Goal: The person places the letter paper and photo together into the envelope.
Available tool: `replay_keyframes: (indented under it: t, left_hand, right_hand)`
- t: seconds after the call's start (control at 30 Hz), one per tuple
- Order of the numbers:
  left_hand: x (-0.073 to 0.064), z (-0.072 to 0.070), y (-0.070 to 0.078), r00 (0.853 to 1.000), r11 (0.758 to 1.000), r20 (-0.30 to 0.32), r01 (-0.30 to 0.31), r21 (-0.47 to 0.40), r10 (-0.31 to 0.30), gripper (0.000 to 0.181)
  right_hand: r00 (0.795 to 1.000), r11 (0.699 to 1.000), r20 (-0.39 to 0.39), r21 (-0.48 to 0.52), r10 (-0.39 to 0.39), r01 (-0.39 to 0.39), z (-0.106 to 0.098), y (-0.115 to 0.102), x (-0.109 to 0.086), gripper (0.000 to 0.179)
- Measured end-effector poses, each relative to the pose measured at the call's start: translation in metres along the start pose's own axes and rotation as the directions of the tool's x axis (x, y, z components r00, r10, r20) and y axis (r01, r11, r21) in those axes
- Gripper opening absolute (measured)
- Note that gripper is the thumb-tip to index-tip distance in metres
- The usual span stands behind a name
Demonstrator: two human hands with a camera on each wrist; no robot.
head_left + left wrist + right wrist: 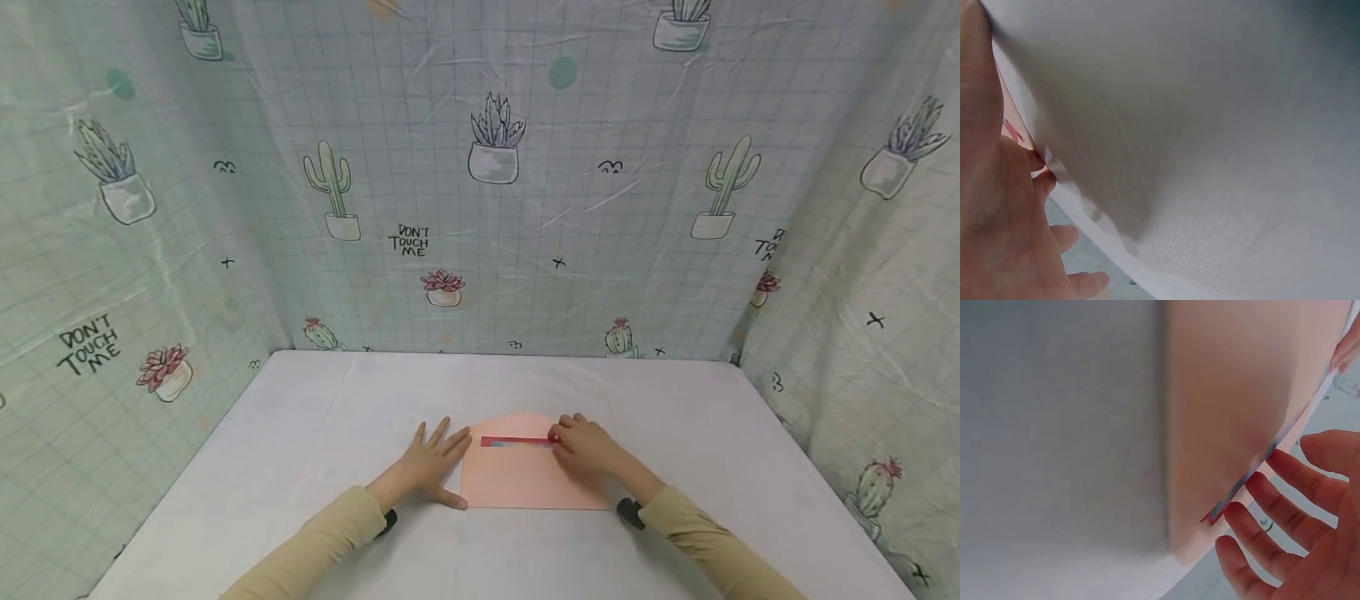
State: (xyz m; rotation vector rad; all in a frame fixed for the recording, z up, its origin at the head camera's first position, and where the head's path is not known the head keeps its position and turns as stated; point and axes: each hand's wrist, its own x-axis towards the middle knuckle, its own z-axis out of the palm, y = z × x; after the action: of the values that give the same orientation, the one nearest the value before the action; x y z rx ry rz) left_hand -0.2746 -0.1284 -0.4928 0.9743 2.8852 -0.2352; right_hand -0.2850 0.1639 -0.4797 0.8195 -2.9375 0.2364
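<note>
A peach envelope (pixel 517 483) lies on the white table, its rounded flap (pixel 517 423) spread away from the person. Along its mouth shows a narrow strip of a card (pixel 510 440) with a red edge and some blue and white; the rest is hidden. The left hand (pixel 435 461) rests with spread fingers at the envelope's left edge, thumb at the near corner. At the card's right end, fingertips of the right hand (pixel 588 446) touch the strip. In the right wrist view, those fingers (pixel 1294 519) reach the card (pixel 1235 490) with the thumb held apart.
The white table (pixel 315 433) extends around the envelope on all sides. Behind it and at both sides hangs a cactus-printed curtain (pixel 480 217). Dark wrist straps (pixel 630 512) show below the sleeves.
</note>
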Motion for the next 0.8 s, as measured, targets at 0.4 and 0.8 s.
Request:
replay_keyframes:
  t: [0.4, 0.8]
  left_hand:
    - [-0.002, -0.008, 0.002, 1.0, 1.0, -0.002, -0.01, -0.015, 0.01, 0.103]
    - [0.0, -0.012, 0.002, 1.0, 1.0, -0.006, -0.006, -0.022, 0.006, 0.103]
  right_hand:
    - [0.999, 0.998, 0.037, -0.063, -0.017, 0.019, 0.006, -0.012, 0.015, 0.018]
    - [0.997, 0.997, 0.055, -0.06, -0.047, 0.05, 0.006, -0.01, 0.02, 0.016]
